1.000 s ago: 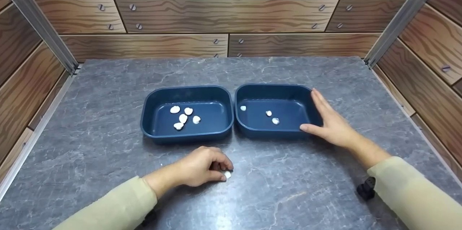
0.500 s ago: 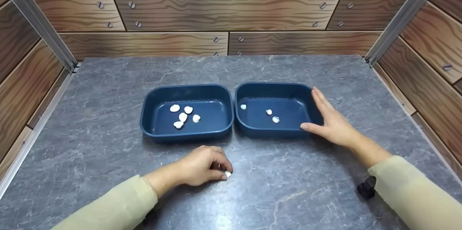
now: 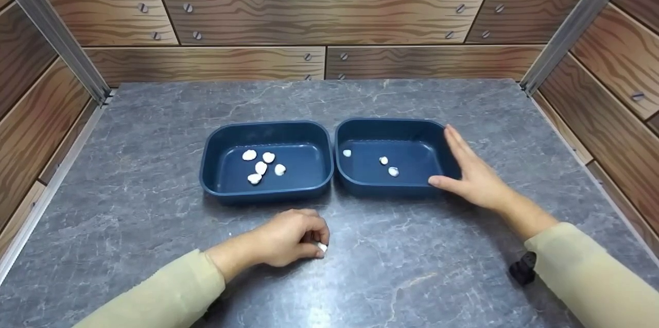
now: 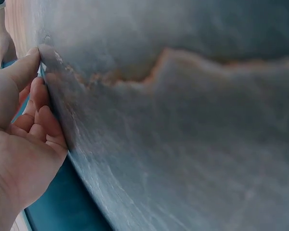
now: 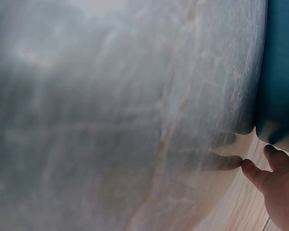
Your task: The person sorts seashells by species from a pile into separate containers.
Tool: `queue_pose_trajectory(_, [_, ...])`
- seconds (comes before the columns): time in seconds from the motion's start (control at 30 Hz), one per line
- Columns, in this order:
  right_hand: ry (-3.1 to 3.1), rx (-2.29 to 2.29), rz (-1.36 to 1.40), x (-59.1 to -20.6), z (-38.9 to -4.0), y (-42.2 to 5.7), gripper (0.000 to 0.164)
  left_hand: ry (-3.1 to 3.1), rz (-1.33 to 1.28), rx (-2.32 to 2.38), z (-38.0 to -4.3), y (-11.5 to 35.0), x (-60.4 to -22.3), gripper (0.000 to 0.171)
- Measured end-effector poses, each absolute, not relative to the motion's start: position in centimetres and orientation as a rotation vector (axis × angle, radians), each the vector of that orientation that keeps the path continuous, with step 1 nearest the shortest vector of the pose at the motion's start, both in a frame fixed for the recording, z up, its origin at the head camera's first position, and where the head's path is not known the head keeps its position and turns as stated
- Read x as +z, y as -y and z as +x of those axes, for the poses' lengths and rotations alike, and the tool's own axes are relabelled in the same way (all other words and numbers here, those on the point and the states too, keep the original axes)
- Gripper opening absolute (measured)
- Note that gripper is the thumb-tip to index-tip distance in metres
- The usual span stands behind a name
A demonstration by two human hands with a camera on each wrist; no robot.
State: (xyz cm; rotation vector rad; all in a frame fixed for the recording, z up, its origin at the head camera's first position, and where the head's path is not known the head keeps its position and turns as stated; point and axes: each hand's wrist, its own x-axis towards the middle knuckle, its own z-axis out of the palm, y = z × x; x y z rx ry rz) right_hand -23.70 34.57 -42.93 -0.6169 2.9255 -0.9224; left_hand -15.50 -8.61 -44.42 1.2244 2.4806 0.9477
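On the table in front of two blue boxes, my left hand (image 3: 288, 238) pinches a small white seashell (image 3: 322, 247) between thumb and bent fingers. The left wrist view shows this hand (image 4: 24, 149) low at the tabletop, with the shell out of sight. My right hand (image 3: 476, 178) rests against the right end of the right box (image 3: 391, 190), its fingers fairly straight along the side and the thumb at the front rim. A few tiny shells (image 3: 393, 171) lie inside that box. The left box (image 3: 267, 197) holds several larger white shells (image 3: 261, 168).
The boxes stand side by side, nearly touching, on a grey marbled table (image 3: 412, 287). Wood-patterned panels (image 3: 324, 19) enclose the back and both sides. Metal posts (image 3: 56, 34) rise at the back corners.
My left hand has drawn slightly to the left along the table, its fingertips closer about the shell, which shifted with it. The right hand and both boxes have stayed put.
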Motion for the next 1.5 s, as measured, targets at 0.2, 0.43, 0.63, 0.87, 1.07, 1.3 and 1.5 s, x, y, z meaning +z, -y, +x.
queue_pose_trajectory(0.2, [-2.928,-0.919,-0.616,-43.0,-23.7,-34.6,0.112,-2.47,1.179,0.985,-15.5,8.7,-44.4,0.014])
queue_pose_trajectory(0.43, [-2.925,-0.918,-0.611,-42.9,-23.8,-34.5,0.112,-2.417,1.143,1.071,-15.5,8.8,-44.2,0.016])
queue_pose_trajectory(0.63, [-2.93,-0.918,-0.613,-43.0,-23.8,-34.4,0.112,-2.393,1.068,1.122,-15.5,8.7,-44.2,0.016])
queue_pose_trajectory(0.87, [-2.92,-0.919,-0.601,-43.0,-23.9,-34.5,0.112,-2.384,1.082,1.135,-15.6,8.5,-43.5,0.012])
queue_pose_trajectory(1.07, [-2.921,-0.919,-0.599,-43.1,-23.9,-34.4,0.112,-2.422,1.157,1.108,-16.1,8.0,-42.3,0.012])
queue_pose_trajectory(1.3, [-2.916,-0.925,-0.596,-43.0,-23.7,-34.5,0.112,-2.432,1.169,1.116,-16.8,7.3,-39.3,0.015])
queue_pose_trajectory(1.5, [-2.922,-0.919,-0.595,-43.0,-23.7,-34.6,0.112,-2.45,1.194,1.162,-18.2,6.2,-36.7,0.015])
